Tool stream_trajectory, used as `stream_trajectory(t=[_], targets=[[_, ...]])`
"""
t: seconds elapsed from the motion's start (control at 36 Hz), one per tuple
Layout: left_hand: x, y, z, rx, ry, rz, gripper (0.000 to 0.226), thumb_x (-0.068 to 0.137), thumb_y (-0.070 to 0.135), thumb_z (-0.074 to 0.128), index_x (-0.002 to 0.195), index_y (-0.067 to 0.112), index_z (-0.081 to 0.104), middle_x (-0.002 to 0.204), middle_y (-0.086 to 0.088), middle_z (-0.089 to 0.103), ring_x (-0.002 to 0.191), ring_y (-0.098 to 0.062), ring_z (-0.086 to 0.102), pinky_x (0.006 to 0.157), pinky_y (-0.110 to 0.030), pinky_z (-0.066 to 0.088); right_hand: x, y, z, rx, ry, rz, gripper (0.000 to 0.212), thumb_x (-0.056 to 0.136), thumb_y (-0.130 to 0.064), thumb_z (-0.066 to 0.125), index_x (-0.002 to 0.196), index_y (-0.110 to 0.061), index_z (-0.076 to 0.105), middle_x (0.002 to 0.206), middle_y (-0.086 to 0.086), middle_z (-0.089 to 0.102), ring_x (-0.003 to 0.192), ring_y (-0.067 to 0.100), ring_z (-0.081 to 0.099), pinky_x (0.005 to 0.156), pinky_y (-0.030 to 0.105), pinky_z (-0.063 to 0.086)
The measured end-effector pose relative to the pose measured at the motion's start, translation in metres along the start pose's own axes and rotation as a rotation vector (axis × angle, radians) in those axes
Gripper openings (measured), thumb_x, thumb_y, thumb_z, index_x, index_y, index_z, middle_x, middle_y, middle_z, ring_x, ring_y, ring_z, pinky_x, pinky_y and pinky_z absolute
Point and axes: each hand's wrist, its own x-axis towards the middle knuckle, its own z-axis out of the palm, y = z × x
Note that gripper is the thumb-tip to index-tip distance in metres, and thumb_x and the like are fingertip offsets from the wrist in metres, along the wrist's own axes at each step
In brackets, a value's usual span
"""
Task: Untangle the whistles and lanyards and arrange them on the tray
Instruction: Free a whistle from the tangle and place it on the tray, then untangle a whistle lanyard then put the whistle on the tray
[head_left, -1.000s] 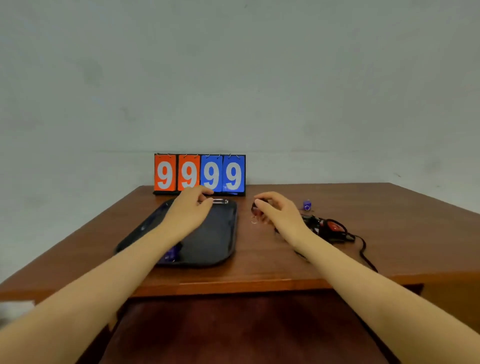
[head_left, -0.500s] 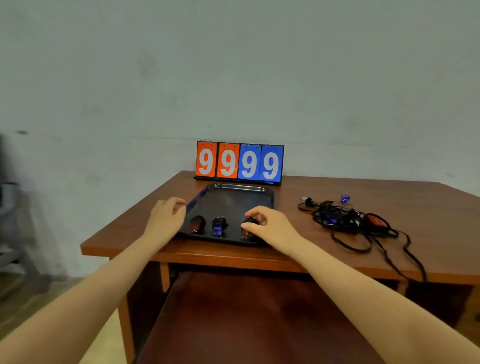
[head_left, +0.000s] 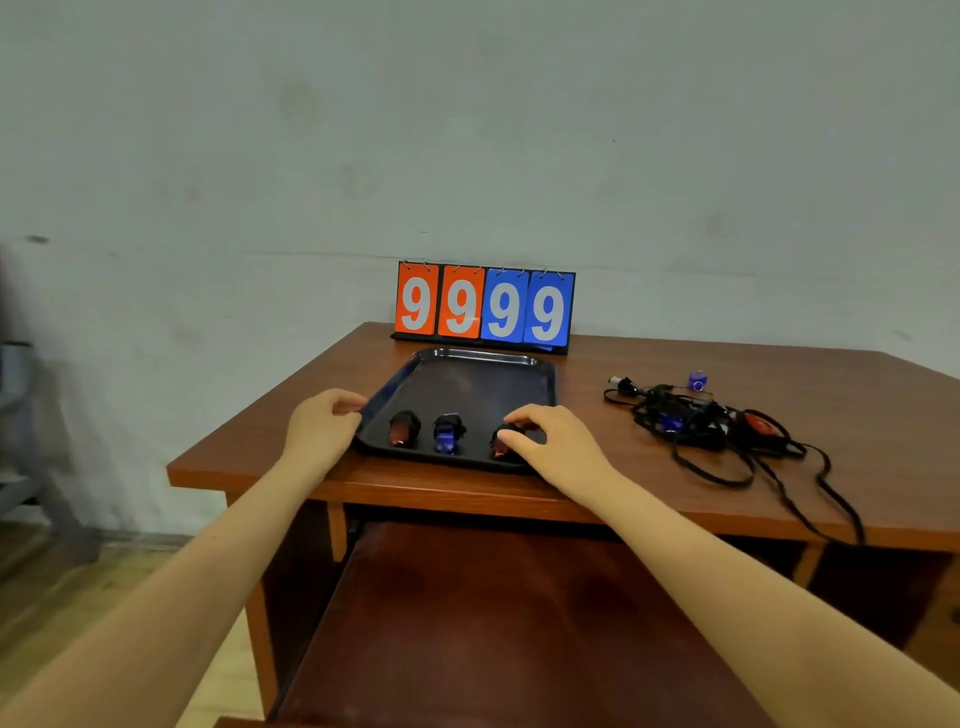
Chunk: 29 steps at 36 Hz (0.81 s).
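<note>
A pale, scuffed wall (head_left: 467, 130) backs a brown wooden table (head_left: 675, 499), and at the table's 12 o'clock edge stands a flip scoreboard (head_left: 484, 307) reading 9999, two orange cards then two blue. Going left to right: the left hand (head_left: 323, 427) sits at the tray's 9 o'clock rim, fingers curled over the edge and gripping it. The black tray (head_left: 483, 379) lies in front of the scoreboard, long side running away from the person. Along its 6 o'clock end sits a row of wound bundles: a red whistle (head_left: 403, 429) wrapped in its black lanyard toward 7 o'clock, a blue whistle (head_left: 448, 433) just beside it at 6 o'clock, and a second red whistle (head_left: 503, 444) toward 5 o'clock. The right hand (head_left: 551, 440) is bent over that last bundle, thumb and fingertips pinching it against the tray floor. The two hands are apart, one at each side of the row. At the table's 3 o'clock, well apart from the tray, lies a tangle of lanyards (head_left: 696, 423) with blue and red whistles caught in it, cords trailing over the front edge. A small blue whistle (head_left: 697, 380) sits loose just behind the tangle
</note>
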Motion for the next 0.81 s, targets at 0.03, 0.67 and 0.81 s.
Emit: stream_trajectory(t=[0.03,0.67,0.81], targets=[[-0.001,0.000,0.001,0.008,0.008,0.005,0.028,0.093,0.005,0.052,0.117,0.011,0.065,0.121,-0.006,0.063,0.111,-0.020,0.056,0.086,-0.029,0.042,0.000,-0.001,0.000,-0.019,0.012,-0.001,0.032,0.093,-0.042,0.057,0.119,-0.025,0.063,0.116,-0.009,0.063,0.110,0.006,0.048,0.086,0.022,0.038],[-0.027,0.065,0.049,0.188,0.024,0.397,0.012,0.092,0.027,0.055,0.098,0.026,0.065,0.101,0.004,0.059,0.096,-0.010,0.054,0.077,-0.025,0.046,-0.046,0.019,-0.040,0.148,0.141,0.073,0.021,0.095,-0.023,0.054,0.115,-0.026,0.061,0.109,-0.013,0.058,0.100,0.003,0.053,0.085,0.017,0.041],[-0.057,0.123,0.097,0.102,-0.241,0.474,0.008,0.093,0.026,0.056,0.098,0.030,0.061,0.096,0.009,0.052,0.087,-0.003,0.049,0.074,-0.020,0.035,-0.057,0.044,-0.070,0.130,0.226,0.124,0.019,0.095,-0.019,0.054,0.109,-0.027,0.064,0.103,-0.018,0.058,0.090,-0.008,0.052,0.072,0.001,0.037]])
